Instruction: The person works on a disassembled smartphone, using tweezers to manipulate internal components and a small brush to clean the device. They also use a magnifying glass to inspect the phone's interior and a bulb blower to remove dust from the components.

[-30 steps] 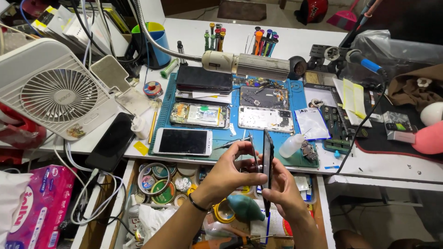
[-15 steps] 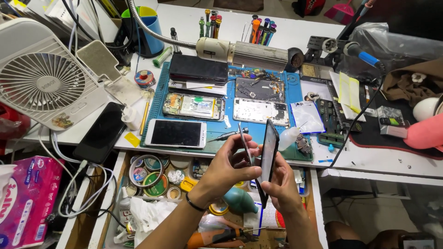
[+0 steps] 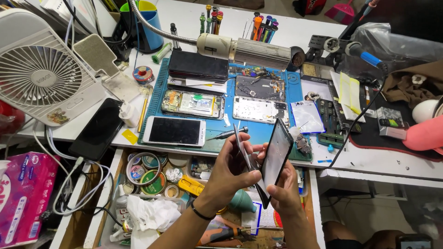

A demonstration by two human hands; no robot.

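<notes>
Grips a dark screen panel (image 3: 275, 154) in the right hand (image 3: 281, 189), fingers curled round its lower edge and thumb along the side, tilted nearly edge-on to the camera just in front of the bench and above the open drawer (image 3: 121, 184). Pinches a thin pale strip (image 3: 241, 145) in the left hand (image 3: 230, 170), thumb and fingertips closed on it, its upper end standing just beside the panel's left edge; cannot tell whether strip and panel touch. Judging by the layout, well into a strip-down: on the blue mat (image 3: 217, 138) lies an opened phone (image 3: 193, 103) with its insides showing, beside it a bare white frame (image 3: 260, 109) and a dark opened body (image 3: 260, 87) with loose small parts around. Nothing seen joined to the back of the held panel, so apparently loose from any body. Not yet closed up: all three shells on the mat. Close by, a white phone (image 3: 174, 131) lying face up and whole, and a small screwdriver (image 3: 227, 134) set down on the mat near the left hand.
</notes>
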